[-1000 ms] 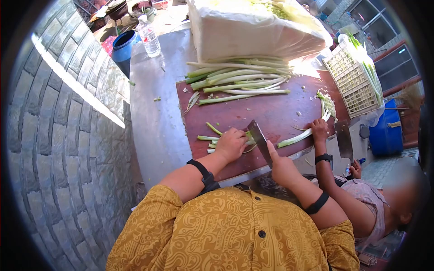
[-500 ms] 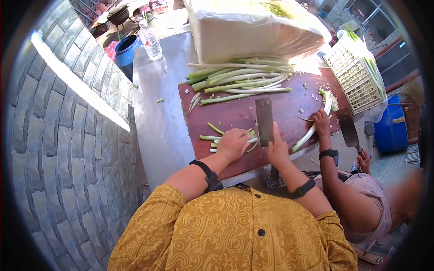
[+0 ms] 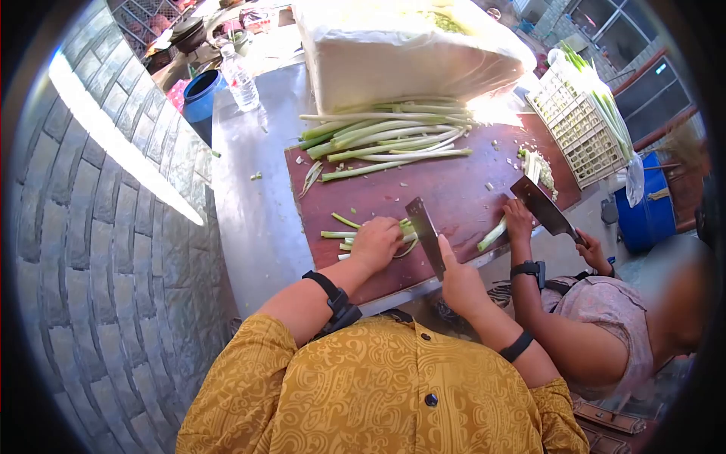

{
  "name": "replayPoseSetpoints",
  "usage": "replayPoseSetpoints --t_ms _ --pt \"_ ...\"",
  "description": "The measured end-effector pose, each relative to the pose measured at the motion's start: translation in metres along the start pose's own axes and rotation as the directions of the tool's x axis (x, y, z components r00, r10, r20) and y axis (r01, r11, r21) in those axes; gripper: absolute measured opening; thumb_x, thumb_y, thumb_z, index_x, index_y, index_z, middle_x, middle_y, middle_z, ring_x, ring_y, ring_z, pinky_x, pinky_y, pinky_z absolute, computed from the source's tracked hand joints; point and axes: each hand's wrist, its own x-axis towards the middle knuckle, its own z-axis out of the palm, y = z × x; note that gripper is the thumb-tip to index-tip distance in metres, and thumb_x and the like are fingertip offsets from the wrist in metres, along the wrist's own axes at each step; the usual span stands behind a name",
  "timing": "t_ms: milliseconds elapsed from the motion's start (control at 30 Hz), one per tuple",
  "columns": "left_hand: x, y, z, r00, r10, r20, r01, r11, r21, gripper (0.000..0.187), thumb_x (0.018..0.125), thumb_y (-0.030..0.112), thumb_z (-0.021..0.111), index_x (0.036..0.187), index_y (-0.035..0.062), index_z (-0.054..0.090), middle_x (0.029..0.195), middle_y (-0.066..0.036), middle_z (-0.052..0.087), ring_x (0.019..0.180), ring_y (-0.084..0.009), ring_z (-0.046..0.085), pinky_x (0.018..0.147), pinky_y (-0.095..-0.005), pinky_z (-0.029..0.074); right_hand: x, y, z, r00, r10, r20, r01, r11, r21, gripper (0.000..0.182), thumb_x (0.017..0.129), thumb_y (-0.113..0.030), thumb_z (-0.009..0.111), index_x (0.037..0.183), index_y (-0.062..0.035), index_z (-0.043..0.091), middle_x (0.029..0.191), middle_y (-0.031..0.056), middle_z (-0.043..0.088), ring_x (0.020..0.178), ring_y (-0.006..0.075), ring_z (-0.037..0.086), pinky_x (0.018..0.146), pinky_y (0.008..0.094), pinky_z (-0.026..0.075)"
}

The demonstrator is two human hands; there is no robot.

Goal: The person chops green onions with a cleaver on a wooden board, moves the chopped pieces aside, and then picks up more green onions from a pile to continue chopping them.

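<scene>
My left hand (image 3: 376,244) is closed over a small bunch of green onions (image 3: 333,235), pressing them on the reddish-brown cutting board (image 3: 461,200). Their cut ends stick out to its left. In my right hand (image 3: 463,281) is a cleaver (image 3: 426,237), its dark blade slanting up and left, with the top end close beside my left fingertips. Further back on the board lies a pile of long green onions (image 3: 393,144).
At right, a co-worker's hand (image 3: 518,220) presses a green onion on the board beside another cleaver (image 3: 538,203). Chopped pieces (image 3: 546,180) lie nearby. A large white box (image 3: 408,72), a white basket (image 3: 576,125) and a water bottle (image 3: 240,82) stand behind. A brick wall (image 3: 113,250) is at left.
My cleaver has tilted leftward and come nearer to my left fingers. The co-worker's cleaver has moved left, over the green onion on the board. The whole view has shifted slightly.
</scene>
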Motion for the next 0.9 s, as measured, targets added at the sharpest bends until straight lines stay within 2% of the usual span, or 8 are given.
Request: replayPoseSetpoints --t_ms 100,200,300,400,533,733,833,900 --pt "-0.001 0.0 0.001 0.999 0.043 -0.001 -0.043 0.999 -0.01 0.014 0.071 0.014 0.069 0.081 0.0099 0.059 0.094 -0.005 0.061 0.09 -0.0258 0.058 0.075 -0.0389 0.046 -0.003 0.004 0.002 1.0 0.006 0.031 -0.006 1.0 -0.007 0.075 0.078 0.002 0.047 0.147 -0.0063 0.018 0.066 0.0276 0.059 0.064 0.0454 0.058 0.061 0.0533 0.045" --pt "-0.004 0.007 -0.001 0.992 0.125 -0.029 -0.122 0.989 0.086 0.013 0.072 0.013 0.067 0.082 0.0106 0.059 0.092 -0.004 0.06 0.089 -0.0243 0.058 0.072 -0.0389 0.045 -0.001 0.004 -0.001 0.996 -0.009 0.084 0.012 0.999 -0.043 0.08 0.075 0.002 0.05 0.147 -0.0038 0.016 0.068 0.0263 0.06 0.065 0.0438 0.06 0.062 0.0518 0.046" --pt "-0.003 0.009 -0.001 0.991 0.133 -0.009 -0.131 0.984 0.119 0.008 0.073 0.014 0.06 0.081 0.0114 0.06 0.094 -0.003 0.061 0.092 -0.0229 0.057 0.072 -0.0403 0.045 -0.001 0.005 -0.002 0.994 -0.012 0.107 0.018 0.999 -0.05 0.081 0.074 0.001 0.051 0.147 -0.0026 0.015 0.069 0.0257 0.061 0.065 0.0431 0.06 0.062 0.0511 0.047" --pt "-0.002 0.007 -0.003 0.984 0.174 0.038 -0.177 0.977 0.117 0.015 0.073 0.017 0.067 0.083 0.0107 0.059 0.094 -0.003 0.059 0.091 -0.0238 0.057 0.072 -0.0389 0.044 0.0 0.009 0.001 0.992 0.006 0.127 0.002 0.998 -0.06 0.081 0.075 0.0 0.05 0.147 -0.0027 0.013 0.069 0.0256 0.061 0.065 0.0433 0.06 0.062 0.0512 0.047" --pt "-0.004 0.014 -0.01 0.98 0.191 0.051 -0.196 0.969 0.147 0.021 0.073 0.023 0.069 0.084 0.0094 0.059 0.099 -0.005 0.057 0.096 -0.0248 0.054 0.075 -0.04 0.044 -0.003 0.008 0.005 0.993 0.006 0.115 -0.001 0.999 -0.044 0.081 0.076 -0.001 0.049 0.147 -0.0028 0.012 0.069 0.0253 0.061 0.065 0.0438 0.06 0.063 0.0516 0.047" --pt "-0.003 0.015 -0.013 0.983 0.173 0.068 -0.182 0.969 0.168 0.024 0.072 0.025 0.07 0.086 0.0087 0.059 0.102 -0.005 0.055 0.099 -0.0245 0.052 0.078 -0.0403 0.043 -0.002 0.006 -0.005 0.997 0.053 0.062 -0.053 0.999 0.002 0.076 0.077 0.002 0.048 0.146 -0.0023 0.018 0.069 0.0262 0.061 0.065 0.0431 0.06 0.061 0.0504 0.047" --pt "-0.006 0.01 -0.005 0.982 0.179 0.063 -0.188 0.963 0.194 0.024 0.07 0.023 0.071 0.086 0.0088 0.059 0.102 -0.005 0.055 0.1 -0.0246 0.052 0.079 -0.0401 0.043 -0.003 -0.006 -0.02 0.996 0.013 -0.086 -0.003 0.993 0.121 0.072 0.081 0.0 0.049 0.147 -0.0056 0.019 0.07 0.0288 0.059 0.067 0.0456 0.059 0.062 0.051 0.046" --pt "-0.008 0.008 -0.004 0.982 0.176 0.063 -0.185 0.965 0.186 0.024 0.069 0.021 0.071 0.086 0.0087 0.059 0.102 -0.005 0.055 0.101 -0.0245 0.052 0.079 -0.0403 0.044 0.0 -0.013 -0.024 0.948 -0.114 -0.298 0.157 0.98 0.124 0.071 0.08 0.002 0.048 0.146 -0.0035 0.02 0.068 0.0265 0.059 0.065 0.0434 0.06 0.061 0.0496 0.047"
